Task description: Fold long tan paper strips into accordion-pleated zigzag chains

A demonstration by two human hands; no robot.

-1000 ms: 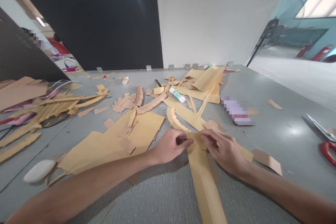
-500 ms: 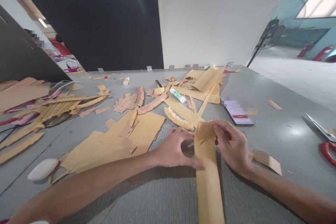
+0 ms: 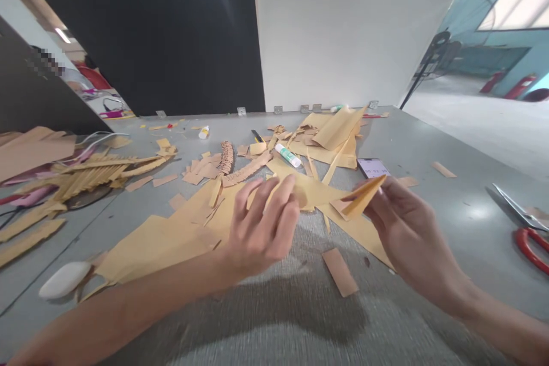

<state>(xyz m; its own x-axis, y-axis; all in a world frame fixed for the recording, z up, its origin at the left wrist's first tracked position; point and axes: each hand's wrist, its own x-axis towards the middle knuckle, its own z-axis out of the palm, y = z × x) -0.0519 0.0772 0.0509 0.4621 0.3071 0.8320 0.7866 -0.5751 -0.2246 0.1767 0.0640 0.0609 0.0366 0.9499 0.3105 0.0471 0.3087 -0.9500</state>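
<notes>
A strip of yellow-brown kraft paper [image 3: 315,191] stretches between my two hands, somewhat blurred. My right hand [image 3: 405,229] pinches its folded right end, which stands up in a pointed flap. The fingers of my left hand [image 3: 266,226] are curled at the strip's other end, and the thumb is hidden behind them. Both hands are raised over the table. Below them lies a small brown paper rectangle [image 3: 341,271]. Behind my left hand rest larger kraft paper sheets [image 3: 154,243].
A glue stick [image 3: 287,155] lies among paper scraps, with a phone [image 3: 372,168] to its right. Red-handled scissors [image 3: 529,240] lie at the far right. A white rounded object [image 3: 64,280] is at left, near a pleated paper piece [image 3: 94,174]. Panels [image 3: 334,34] stand at the back.
The strip has been lifted off the table and turned from lengthwise to crosswise. My right hand moved right with the folded end; my left hand moved left, uncovering the small brown rectangle.
</notes>
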